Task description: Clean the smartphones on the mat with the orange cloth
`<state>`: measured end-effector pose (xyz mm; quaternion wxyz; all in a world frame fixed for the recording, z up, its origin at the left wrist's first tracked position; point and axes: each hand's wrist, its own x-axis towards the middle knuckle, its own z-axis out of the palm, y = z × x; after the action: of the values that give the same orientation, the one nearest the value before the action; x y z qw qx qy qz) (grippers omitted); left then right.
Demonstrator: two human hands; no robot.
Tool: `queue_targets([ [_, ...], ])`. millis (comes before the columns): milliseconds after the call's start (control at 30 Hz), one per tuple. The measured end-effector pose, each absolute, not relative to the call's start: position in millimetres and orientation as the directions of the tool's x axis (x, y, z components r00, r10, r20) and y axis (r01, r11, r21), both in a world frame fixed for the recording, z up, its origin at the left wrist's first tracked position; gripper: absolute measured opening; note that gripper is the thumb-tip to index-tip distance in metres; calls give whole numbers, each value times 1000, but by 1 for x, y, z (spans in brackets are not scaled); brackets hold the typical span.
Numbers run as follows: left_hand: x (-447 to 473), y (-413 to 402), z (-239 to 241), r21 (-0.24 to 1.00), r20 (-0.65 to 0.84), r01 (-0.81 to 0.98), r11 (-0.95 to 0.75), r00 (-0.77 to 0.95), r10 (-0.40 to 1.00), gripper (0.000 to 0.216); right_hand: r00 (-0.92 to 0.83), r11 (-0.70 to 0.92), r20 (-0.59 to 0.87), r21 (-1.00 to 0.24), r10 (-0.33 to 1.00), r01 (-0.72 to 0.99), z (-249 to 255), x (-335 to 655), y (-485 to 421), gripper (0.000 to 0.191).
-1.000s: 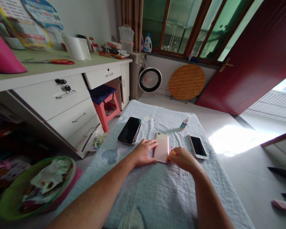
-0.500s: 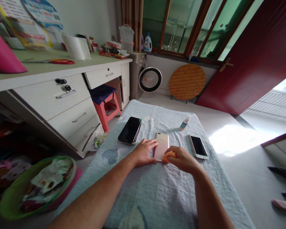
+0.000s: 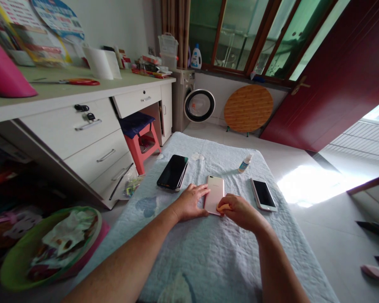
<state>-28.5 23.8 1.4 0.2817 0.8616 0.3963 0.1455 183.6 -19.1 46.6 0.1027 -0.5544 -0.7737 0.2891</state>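
Note:
A rose-gold smartphone (image 3: 214,191) lies face down on the light blue quilted cover (image 3: 189,252). My left hand (image 3: 192,202) grips it along its left side, fingertips on the back and thumb at the lower corner. Bunched in my right hand (image 3: 239,211) is an orange cloth (image 3: 224,207), pressed against the phone's lower right corner; most of the cloth is hidden by the fingers. To the left, a black-screened phone (image 3: 173,171) rests on top of another device. A white phone (image 3: 263,195) lies face up on the right, and a small spray bottle (image 3: 245,163) stands behind.
A white desk with drawers (image 3: 72,126) runs along the left, with a red stool (image 3: 143,145) under it. On the floor is a green basin (image 3: 12,263) of crumpled items. A washing machine (image 3: 181,97) with its door ajar and a round wooden tabletop (image 3: 249,108) stand behind.
My right hand has shifted slightly on the phone's lower right corner, and less of the orange cloth shows. My left hand and the other phones stay in place.

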Motion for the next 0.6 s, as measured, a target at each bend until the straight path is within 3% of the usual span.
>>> queue_targets([
  [167, -28, 25, 0, 591, 33, 601, -538, 649, 760, 79, -399, 215, -205, -583, 894, 783, 53, 185, -21, 20],
  [300, -29, 23, 2, 605, 26, 593, -531, 652, 757, 80, -318, 277, 25, -562, 948, 779, 48, 177, -19, 19],
  [367, -30, 23, 2, 610, 29, 586, -533, 656, 754, 79, -290, 279, 72, -559, 954, 781, 44, 173, -18, 19],
  [600, -29, 24, 2, 599, 38, 593, -538, 650, 759, 78, -373, 262, -103, -542, 922, 798, 48, 167, -22, 13],
])
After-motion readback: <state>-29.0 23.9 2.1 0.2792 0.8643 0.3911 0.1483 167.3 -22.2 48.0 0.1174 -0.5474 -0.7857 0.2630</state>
